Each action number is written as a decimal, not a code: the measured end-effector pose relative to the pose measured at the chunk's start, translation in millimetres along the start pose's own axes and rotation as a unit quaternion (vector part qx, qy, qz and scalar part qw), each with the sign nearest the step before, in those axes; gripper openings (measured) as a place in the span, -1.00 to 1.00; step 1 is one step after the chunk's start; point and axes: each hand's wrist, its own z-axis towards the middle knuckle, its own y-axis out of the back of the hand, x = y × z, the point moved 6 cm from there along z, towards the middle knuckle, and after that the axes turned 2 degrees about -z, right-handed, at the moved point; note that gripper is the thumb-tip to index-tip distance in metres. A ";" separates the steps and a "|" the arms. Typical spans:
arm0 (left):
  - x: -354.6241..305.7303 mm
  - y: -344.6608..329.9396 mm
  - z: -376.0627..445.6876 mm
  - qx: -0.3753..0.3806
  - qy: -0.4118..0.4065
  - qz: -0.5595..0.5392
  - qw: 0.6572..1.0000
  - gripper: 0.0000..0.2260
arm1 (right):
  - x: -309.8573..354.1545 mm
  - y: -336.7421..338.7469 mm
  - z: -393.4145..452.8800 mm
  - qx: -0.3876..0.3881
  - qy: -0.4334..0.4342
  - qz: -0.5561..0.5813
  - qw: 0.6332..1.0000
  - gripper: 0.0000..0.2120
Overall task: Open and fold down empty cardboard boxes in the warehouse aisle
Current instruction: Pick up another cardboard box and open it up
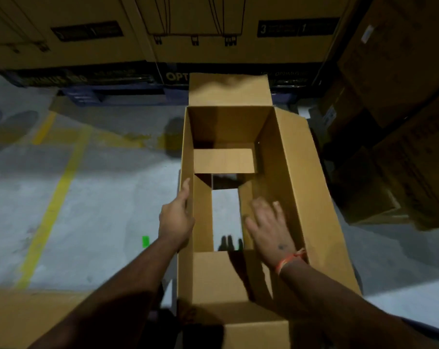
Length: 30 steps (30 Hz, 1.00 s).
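Observation:
An empty brown cardboard box (283, 152) stands upright in front of me, open at the top, its top flaps spread outward. Its bottom flaps are partly open, and the grey floor shows through a gap in the middle. My left hand (176, 215) rests on the outside of the box's left wall near the rim, thumb over the edge. My right hand (270, 222) reaches down inside the box with its fingers spread, near the right inner bottom flap. It is blurred, and whether it touches the flap I cannot tell.
Large printed cartons (188, 28) on a dark pallet (112, 96) line the far side of the aisle. More stacked boxes (402, 122) stand on the right. The grey floor has yellow lines (54, 197). Another cardboard sheet (32, 318) lies at the lower left.

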 end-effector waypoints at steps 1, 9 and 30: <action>-8.4 13.3 -1.9 -0.001 -0.005 -0.004 1.000 -0.33 | 19.8 -2.5 0.5 0.043 0.039 0.019 0.998 -0.48; -35.5 73.5 -14.6 -0.023 -0.027 0.003 0.999 -0.27 | 69.4 -97.7 -42.6 0.570 0.036 0.046 0.819 -0.15; -64.2 104.0 9.2 -0.020 -0.064 0.062 0.996 -0.16 | -20.7 -27.7 179.8 0.412 -0.085 0.093 0.903 -0.39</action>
